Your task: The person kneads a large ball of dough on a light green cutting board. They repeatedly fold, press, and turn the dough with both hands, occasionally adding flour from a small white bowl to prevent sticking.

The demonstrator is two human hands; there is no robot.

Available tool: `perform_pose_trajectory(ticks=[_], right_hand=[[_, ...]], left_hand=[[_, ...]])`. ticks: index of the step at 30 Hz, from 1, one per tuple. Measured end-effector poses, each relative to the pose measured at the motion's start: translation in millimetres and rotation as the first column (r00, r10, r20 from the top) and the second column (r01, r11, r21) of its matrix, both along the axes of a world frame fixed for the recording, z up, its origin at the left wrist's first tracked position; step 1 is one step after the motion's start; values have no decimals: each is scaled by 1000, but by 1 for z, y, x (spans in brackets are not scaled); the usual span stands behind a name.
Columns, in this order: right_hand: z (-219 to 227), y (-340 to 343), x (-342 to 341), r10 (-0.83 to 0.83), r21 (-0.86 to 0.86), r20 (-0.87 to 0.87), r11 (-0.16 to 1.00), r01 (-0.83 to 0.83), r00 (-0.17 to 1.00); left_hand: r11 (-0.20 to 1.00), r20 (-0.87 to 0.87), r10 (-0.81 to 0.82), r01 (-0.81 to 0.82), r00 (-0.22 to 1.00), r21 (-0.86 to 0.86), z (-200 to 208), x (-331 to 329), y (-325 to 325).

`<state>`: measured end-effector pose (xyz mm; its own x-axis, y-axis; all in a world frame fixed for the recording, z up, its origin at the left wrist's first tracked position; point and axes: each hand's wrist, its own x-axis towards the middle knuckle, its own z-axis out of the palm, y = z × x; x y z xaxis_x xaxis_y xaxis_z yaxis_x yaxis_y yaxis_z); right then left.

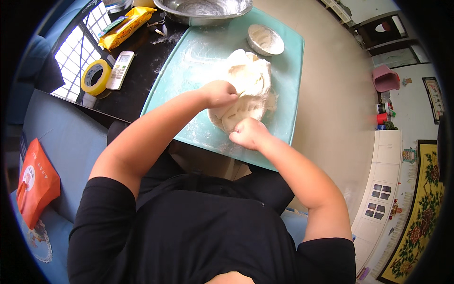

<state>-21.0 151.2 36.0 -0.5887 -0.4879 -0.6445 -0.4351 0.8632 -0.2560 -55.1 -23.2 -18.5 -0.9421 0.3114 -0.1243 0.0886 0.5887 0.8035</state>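
Observation:
A large, soft lump of pale dough (248, 78) lies on a light green board (184, 71), with folds and dents across its top. My left hand (220, 93) is closed in a fist and presses against the dough's left side. At the near end, my right hand (249, 134) is also a fist, its knuckles against the dough. Both forearms reach up from below. White flour dusts the board. Just beyond the dough, at the board's far right, stands a small bowl (266, 40) with a floury inside.
A wide metal basin (203, 10) sits at the far edge. Left of the board, the black table (142, 80) holds yellow tape (96, 78), a white remote control (120, 70) and a yellow packet (126, 28). An orange bag (38, 182) rests on the blue sofa (71, 146).

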Motion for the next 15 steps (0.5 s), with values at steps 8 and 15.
perform_pose_trajectory(ticks=[8,15], right_hand=[[-15,-34,-26,305,56,298,940,-336,905],[-24,-56,-38,309,76,373,929,-361,875]], left_hand=[[851,395,-210,367,894,-377,40,-43,49],[845,266,-96,220,959,-487,41,-49,74]])
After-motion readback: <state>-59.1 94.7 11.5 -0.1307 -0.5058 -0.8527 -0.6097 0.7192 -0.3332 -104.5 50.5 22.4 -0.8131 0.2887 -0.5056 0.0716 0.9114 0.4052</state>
